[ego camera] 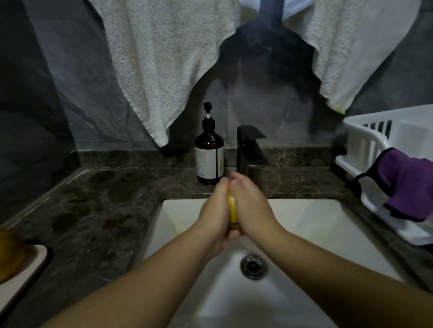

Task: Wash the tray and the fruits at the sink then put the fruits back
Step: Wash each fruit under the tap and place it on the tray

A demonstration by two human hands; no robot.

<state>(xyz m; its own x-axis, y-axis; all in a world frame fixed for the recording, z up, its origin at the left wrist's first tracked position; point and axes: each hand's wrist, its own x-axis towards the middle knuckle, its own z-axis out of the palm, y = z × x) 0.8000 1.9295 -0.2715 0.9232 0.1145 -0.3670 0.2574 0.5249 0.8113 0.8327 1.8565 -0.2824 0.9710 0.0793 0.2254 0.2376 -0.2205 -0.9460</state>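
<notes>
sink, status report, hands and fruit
Left hand and right hand pressed around yellow fruit over sink. Second fruit on tray, left. Nothing in the way.

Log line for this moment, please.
stage: washing fruit | left hand and right hand press yellow fruit over sink | tray left counter
</notes>
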